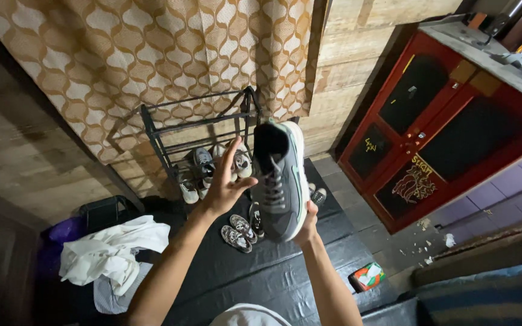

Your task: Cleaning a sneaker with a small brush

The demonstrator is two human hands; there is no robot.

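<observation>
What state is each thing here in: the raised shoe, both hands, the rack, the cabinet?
Grey sneaker: held up, laced, toe down.
Right hand: gripping the sneaker's toe end.
Left hand: open, beside the sneaker.
Shoe rack: upright, shoes on lower shelf.
Red cabinet: doors shut.
White cloth: crumpled.

The sneaker (280, 181) you hold is grey with a white sole, mint-green side stripe and grey laces. Behind it your curtain (152, 54) shows a tan-and-cream wavy lattice pattern. The rack (170, 130) is black, the cabinet (430, 127) red with black panels bearing chalk scribbles. The cloth (113, 250) is white, the mat (261, 271) black, the small box (367, 276) orange and green.
</observation>
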